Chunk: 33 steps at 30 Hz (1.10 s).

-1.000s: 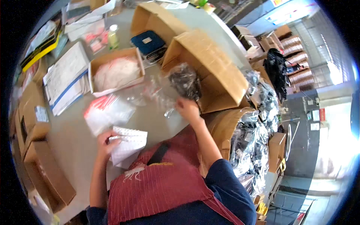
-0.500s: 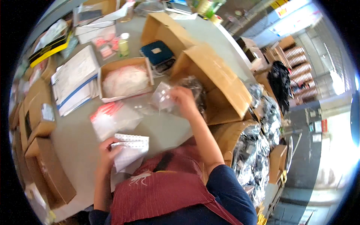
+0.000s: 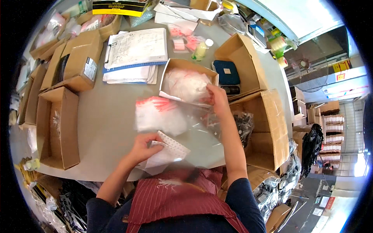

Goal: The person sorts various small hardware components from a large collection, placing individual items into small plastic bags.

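Observation:
My left hand [image 3: 145, 148] pinches a folded white sheet [image 3: 170, 149] printed with rows of small dots, held low over the table's near edge. Up and to the right, my right hand [image 3: 217, 100] is at the right side of a small open carton [image 3: 171, 94] filled with clear plastic bags [image 3: 188, 83]. Its fingers are bent together; what they hold, if anything, is hard to make out. Between the hands lies a stack of clear zip bags with red top edges [image 3: 159, 116]. Loose clear bags [image 3: 200, 124] lie below my right forearm.
A large open cardboard box [image 3: 268, 132] with black bagged items stands at right. Behind it are a teal pouch [image 3: 226, 72] and a bottle [image 3: 202, 50]. A clipboard with papers [image 3: 136, 48] lies far left, near cardboard boxes [image 3: 58, 128].
My right hand has moved from a clear bag beside the large box to the small carton of bags. My left hand keeps hold of the dotted sheet. The view has turned.

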{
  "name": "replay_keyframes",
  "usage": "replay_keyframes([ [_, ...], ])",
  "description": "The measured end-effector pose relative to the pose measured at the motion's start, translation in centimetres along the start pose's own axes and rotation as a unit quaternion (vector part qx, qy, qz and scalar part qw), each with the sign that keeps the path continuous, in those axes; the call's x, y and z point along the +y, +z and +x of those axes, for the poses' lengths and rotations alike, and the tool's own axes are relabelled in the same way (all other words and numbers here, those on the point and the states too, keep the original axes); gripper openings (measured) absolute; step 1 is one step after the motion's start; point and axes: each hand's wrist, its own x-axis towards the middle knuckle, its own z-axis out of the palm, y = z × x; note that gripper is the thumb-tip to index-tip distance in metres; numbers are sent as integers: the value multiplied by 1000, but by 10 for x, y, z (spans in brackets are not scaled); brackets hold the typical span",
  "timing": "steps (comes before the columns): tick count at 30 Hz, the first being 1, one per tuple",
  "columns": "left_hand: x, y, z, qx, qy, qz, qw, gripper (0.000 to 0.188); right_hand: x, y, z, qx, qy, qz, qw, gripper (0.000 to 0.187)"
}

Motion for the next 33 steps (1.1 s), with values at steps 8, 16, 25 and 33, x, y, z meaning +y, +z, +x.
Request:
replay_keyframes([
  [8,-5,11,1,42,46,40,997,15,26,-35,-100,113,-293,-445,839,31],
  [16,12,18,3,58,-59,64,994,21,146,-66,-209,69,-207,-704,676,55],
  [25,23,27,0,19,-17,101,995,25,133,-2,-227,16,-269,-521,810,39],
  [33,33,41,-2,41,-28,153,987,27,80,26,-209,24,-325,-439,837,20],
])
